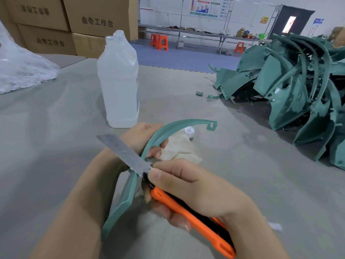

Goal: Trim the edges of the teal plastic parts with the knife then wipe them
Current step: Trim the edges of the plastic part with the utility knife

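My left hand [147,139] grips a curved teal plastic part [179,124] near its middle; the arc runs from a hooked end at the upper right down to a wider end at the lower left. My right hand [190,186] holds an orange-handled knife [188,215]. Its long grey blade [123,152] points up and left and lies across the part's edge just below my left fingers. A cream cloth [179,150] lies on the table behind the part, partly hidden by my hands.
A translucent plastic bottle [119,81] without a cap stands just beyond my left hand, its white cap [190,131] by the cloth. A heap of teal parts [291,90] fills the right side. A clear plastic bag [20,70] lies at far left, cardboard boxes [74,25] behind.
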Action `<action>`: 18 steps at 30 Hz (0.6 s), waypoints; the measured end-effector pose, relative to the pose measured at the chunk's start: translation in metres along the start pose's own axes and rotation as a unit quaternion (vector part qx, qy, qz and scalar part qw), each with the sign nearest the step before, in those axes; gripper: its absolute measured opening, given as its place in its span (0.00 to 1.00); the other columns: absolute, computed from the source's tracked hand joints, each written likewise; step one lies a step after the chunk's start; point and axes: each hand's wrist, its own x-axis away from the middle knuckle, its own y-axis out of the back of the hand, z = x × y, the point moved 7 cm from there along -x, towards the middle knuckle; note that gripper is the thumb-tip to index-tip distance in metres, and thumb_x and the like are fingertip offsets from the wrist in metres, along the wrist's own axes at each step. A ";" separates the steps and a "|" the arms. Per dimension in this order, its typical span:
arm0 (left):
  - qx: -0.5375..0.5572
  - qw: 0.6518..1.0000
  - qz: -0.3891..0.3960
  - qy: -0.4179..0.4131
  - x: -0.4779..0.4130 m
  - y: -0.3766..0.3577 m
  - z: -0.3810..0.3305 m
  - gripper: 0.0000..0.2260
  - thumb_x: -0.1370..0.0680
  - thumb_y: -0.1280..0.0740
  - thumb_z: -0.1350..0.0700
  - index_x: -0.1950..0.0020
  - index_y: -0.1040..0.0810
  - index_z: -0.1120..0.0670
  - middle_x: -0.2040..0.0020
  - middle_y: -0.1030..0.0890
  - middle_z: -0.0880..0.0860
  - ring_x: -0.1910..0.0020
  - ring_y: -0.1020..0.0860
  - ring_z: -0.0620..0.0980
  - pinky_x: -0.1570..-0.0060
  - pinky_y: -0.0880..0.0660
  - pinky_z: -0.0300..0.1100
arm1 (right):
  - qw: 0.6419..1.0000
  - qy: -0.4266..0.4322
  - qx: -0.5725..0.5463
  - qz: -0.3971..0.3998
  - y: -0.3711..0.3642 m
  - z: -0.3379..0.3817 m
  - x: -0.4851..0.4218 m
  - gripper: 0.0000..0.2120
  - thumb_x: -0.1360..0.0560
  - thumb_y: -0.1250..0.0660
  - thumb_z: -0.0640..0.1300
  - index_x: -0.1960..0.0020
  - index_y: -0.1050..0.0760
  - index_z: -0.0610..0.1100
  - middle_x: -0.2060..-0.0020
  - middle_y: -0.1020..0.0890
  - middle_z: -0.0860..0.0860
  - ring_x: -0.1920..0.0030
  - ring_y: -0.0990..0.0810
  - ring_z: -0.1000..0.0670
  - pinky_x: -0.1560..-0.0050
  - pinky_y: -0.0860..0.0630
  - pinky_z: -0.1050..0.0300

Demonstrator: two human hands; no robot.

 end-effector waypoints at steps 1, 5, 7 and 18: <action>0.001 1.000 -0.003 -0.008 0.001 0.001 -0.001 0.19 0.19 0.44 0.58 0.69 0.29 0.60 0.83 0.36 0.51 0.78 0.32 0.50 0.76 0.33 0.36 | 1.000 -0.001 0.010 0.019 -0.002 0.000 0.001 0.15 0.18 0.45 0.49 0.57 0.28 0.43 0.72 0.25 0.50 0.80 0.31 0.56 0.78 0.33 0.65; -0.004 0.999 -0.030 -0.012 -0.002 0.004 0.003 0.17 0.19 0.43 0.61 0.68 0.29 0.60 0.82 0.33 0.51 0.78 0.31 0.49 0.74 0.31 0.34 | 1.000 0.010 0.001 0.016 0.004 0.003 0.005 0.13 0.19 0.44 0.48 0.55 0.27 0.42 0.71 0.24 0.50 0.79 0.28 0.56 0.76 0.30 0.64; -0.025 0.997 -0.064 -0.022 -0.002 0.008 0.003 0.17 0.20 0.41 0.65 0.69 0.27 0.61 0.79 0.30 0.54 0.78 0.30 0.50 0.72 0.29 0.36 | 0.996 0.035 0.011 -0.084 0.029 0.007 0.009 0.14 0.20 0.43 0.50 0.56 0.26 0.42 0.70 0.22 0.48 0.74 0.23 0.52 0.69 0.24 0.61; -0.216 0.958 -0.164 -0.094 0.015 0.007 -0.025 0.18 0.23 0.41 0.54 0.72 0.30 0.60 0.76 0.35 0.52 0.73 0.36 0.48 0.67 0.36 0.41 | 0.924 0.011 0.113 -0.365 0.088 0.008 0.030 0.23 0.18 0.46 0.53 0.57 0.30 0.33 0.73 0.26 0.47 0.78 0.30 0.52 0.74 0.31 0.60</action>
